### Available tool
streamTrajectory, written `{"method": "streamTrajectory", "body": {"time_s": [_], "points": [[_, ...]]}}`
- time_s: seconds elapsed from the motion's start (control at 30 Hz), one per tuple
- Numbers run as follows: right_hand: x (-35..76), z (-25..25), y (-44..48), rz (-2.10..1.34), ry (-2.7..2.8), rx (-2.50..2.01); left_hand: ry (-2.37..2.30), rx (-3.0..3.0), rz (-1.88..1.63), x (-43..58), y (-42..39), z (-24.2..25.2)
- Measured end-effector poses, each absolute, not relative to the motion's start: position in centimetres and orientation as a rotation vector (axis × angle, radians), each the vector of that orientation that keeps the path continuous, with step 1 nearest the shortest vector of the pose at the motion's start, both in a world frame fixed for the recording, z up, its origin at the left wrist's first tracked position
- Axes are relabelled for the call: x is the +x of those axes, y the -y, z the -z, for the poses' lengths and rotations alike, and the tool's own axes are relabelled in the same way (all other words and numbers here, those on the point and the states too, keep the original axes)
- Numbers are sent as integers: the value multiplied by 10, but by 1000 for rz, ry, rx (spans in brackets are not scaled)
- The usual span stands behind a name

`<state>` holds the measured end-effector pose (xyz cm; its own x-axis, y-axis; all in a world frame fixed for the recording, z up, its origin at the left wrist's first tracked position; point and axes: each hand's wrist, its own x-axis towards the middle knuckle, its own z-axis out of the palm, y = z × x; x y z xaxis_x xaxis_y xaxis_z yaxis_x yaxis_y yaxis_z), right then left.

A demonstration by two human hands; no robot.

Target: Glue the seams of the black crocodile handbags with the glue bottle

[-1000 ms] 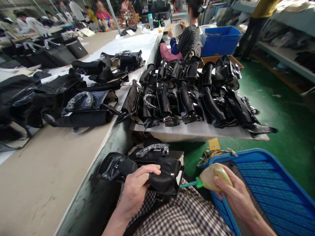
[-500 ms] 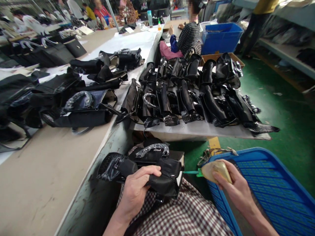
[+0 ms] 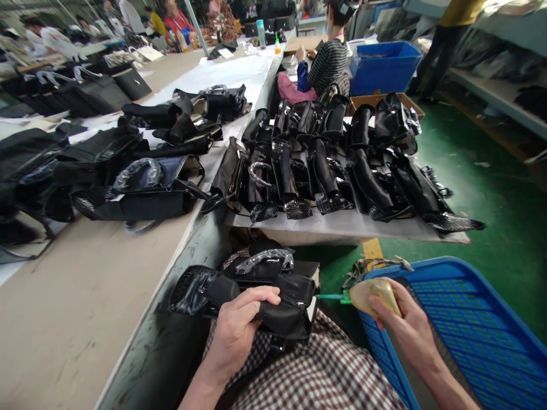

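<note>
A black handbag [image 3: 284,304] with a plastic-wrapped handle lies across my lap on checked cloth. My left hand [image 3: 241,319] grips its near side, the thumb and fingers pressed on the black material. In my right hand [image 3: 397,307] is a yellowish squeeze bottle [image 3: 371,297], held on its side. Its thin green nozzle [image 3: 331,296] points left, and the tip meets the bag's open right edge, beside a white patch.
A blue plastic basket [image 3: 470,307] stands at my right. Ahead, a low table [image 3: 342,228] bears rows of black bags. More bags lie on the long table [image 3: 128,273] at left. A seated person [image 3: 329,65] in stripes is beyond, near a blue bin [image 3: 384,68].
The bottle nozzle has shifted very slightly left and up at the bag's edge. My left hand and the bag have hardly moved.
</note>
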<state>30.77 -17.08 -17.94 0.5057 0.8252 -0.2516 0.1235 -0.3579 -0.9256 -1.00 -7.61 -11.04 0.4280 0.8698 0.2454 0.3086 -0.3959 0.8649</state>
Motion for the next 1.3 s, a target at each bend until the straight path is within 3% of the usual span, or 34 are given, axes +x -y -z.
{"method": "streamTrajectory", "body": {"time_s": [0.37, 0.83, 1.3], "points": [[308, 180, 174, -928, 765, -1759, -998, 1915, -942, -8, 75, 109], [294, 177, 192, -1225, 584, -1488, -1002, 1889, -955, -5, 74, 105], [311, 206, 190, -671, 981, -1843, -1023, 1876, -933, -6, 73, 107]]}}
